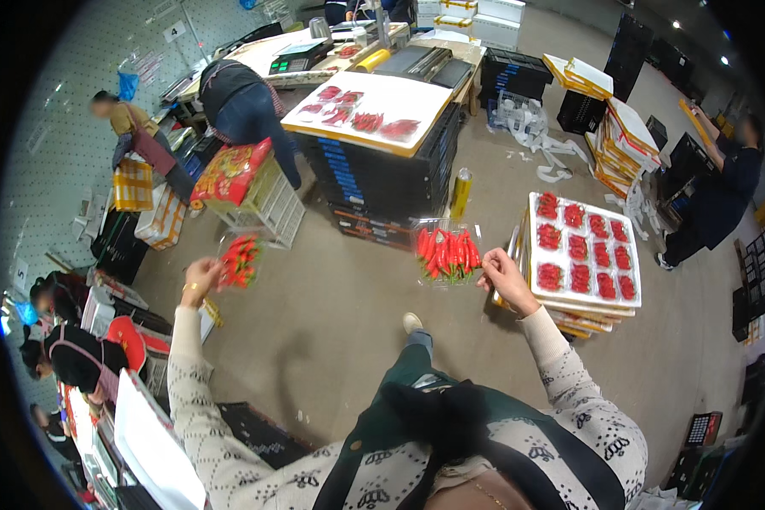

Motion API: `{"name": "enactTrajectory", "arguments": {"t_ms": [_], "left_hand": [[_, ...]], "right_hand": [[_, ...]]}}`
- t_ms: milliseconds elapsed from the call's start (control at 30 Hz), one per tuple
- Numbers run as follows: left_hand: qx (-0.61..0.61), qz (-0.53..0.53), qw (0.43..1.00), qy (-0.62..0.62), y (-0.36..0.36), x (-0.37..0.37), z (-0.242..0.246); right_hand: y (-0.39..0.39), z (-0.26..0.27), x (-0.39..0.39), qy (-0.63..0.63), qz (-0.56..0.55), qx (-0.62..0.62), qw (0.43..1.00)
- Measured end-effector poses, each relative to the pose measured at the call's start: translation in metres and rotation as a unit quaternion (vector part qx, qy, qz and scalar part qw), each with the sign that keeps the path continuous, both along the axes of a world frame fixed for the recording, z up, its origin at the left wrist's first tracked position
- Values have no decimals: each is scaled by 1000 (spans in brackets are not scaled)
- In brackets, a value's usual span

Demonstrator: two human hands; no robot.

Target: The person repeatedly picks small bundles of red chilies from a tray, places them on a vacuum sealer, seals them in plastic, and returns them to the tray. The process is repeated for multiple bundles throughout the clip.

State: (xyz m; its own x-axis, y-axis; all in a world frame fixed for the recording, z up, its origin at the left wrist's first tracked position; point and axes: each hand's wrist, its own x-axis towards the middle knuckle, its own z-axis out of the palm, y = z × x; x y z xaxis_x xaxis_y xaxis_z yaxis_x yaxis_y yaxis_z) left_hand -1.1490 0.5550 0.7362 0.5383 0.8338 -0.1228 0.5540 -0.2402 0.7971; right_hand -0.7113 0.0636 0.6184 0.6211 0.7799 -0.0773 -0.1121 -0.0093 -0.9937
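Observation:
My left hand grips the edge of a clear plastic tray of red chili peppers, held out over the floor at the left. In my right hand is the edge of a second clear tray of red chilies with green stems. To the right of it, a white foam board tops a stack and bears several packs of red chilies. Straight ahead, another white foam board with several chili packs rests on stacked black crates.
A red printed sack lies on a pale plastic crate. A yellow bottle stands by the black crates. Torn white strapping litters the floor. Co-workers stand at left and far right. Foam lids are stacked at the right.

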Motion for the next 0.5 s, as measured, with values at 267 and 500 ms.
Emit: {"name": "enactTrajectory", "arguments": {"t_ms": [267,500], "left_hand": [[120,-154,981,6,130,427,-2],[184,-135,971,70,240,664,-79]], "right_hand": [[80,41,182,24,-90,3,996],[131,45,298,50,-150,22,987]]}}
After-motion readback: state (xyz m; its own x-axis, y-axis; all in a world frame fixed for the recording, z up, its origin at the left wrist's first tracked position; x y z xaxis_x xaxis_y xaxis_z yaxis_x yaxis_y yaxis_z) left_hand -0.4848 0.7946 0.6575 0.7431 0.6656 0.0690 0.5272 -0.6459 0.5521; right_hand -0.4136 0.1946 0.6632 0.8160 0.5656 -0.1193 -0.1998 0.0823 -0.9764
